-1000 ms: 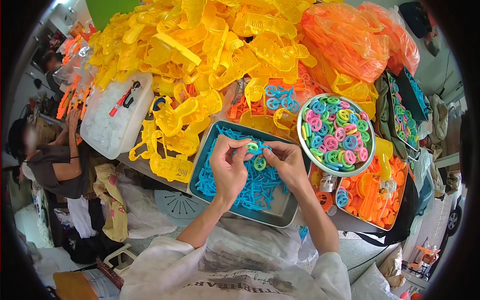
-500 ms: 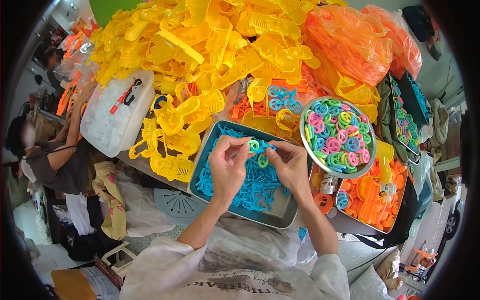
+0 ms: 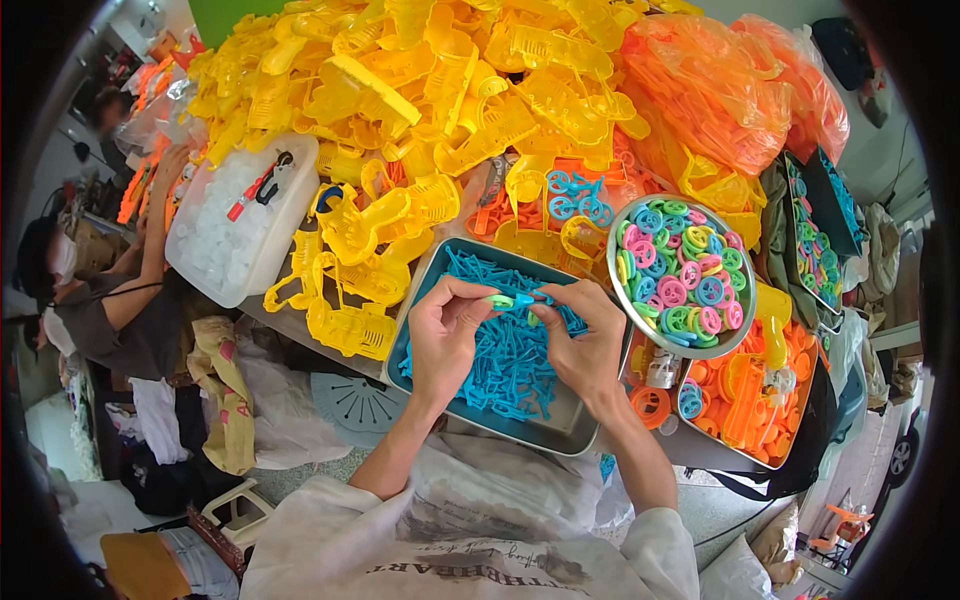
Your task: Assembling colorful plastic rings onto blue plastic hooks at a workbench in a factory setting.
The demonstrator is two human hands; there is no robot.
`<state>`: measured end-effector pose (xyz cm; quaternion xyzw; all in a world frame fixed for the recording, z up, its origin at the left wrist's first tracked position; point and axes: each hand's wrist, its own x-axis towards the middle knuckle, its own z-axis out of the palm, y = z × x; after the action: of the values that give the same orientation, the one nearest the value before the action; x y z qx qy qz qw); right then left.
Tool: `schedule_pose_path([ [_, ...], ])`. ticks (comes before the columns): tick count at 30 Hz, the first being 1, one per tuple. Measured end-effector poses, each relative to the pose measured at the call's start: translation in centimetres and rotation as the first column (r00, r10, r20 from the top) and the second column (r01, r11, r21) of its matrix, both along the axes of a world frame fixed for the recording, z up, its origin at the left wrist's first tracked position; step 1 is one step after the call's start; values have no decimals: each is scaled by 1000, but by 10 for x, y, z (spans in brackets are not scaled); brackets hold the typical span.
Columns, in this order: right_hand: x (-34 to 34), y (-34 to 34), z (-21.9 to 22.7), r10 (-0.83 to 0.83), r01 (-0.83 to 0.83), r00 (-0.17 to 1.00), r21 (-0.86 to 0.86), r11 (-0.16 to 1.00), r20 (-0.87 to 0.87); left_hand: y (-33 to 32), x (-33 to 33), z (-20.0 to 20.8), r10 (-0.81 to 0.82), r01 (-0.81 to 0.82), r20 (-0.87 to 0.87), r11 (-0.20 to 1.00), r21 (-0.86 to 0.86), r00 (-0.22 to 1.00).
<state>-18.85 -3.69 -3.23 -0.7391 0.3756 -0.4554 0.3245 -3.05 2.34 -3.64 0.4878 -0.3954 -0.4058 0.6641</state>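
Green plastic ring (image 3: 500,300) is pinched in the left hand (image 3: 445,335) over the metal tray (image 3: 560,432), middle of the bench; the right hand (image 3: 585,340) clamps a blue axle (image 3: 527,297). Seemingly mid-assembly; pressing them together needs alignment.

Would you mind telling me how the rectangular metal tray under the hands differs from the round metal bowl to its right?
The rectangular tray has straight walls and corners; the round bowl has a circular rim. The tray holds blue stick-like parts of one colour; the bowl holds small wheels in pink, green, blue and yellow. The left hand and right hand work over the tray; none is over the bowl. Both are grey metal and hold plastic parts.
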Motion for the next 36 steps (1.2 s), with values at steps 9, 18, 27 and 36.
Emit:
schedule_pose_path([
  [9,-2,-4,0,53,-16,995,-398,917,82,7,-8,18,-34,42,56,988,-148,998],
  [18,-1,-2,8,228,-243,957,61,968,181,5,9,9,74,-16,291,980,-198,954],
  [27,1,-5,1,210,-257,955,235,937,210,2,12,6,108,-40,374,982,-186,921],
  [36,1,-3,2,102,-214,951,385,898,291,-47,16,46,-104,103,163,995,12,981],
])
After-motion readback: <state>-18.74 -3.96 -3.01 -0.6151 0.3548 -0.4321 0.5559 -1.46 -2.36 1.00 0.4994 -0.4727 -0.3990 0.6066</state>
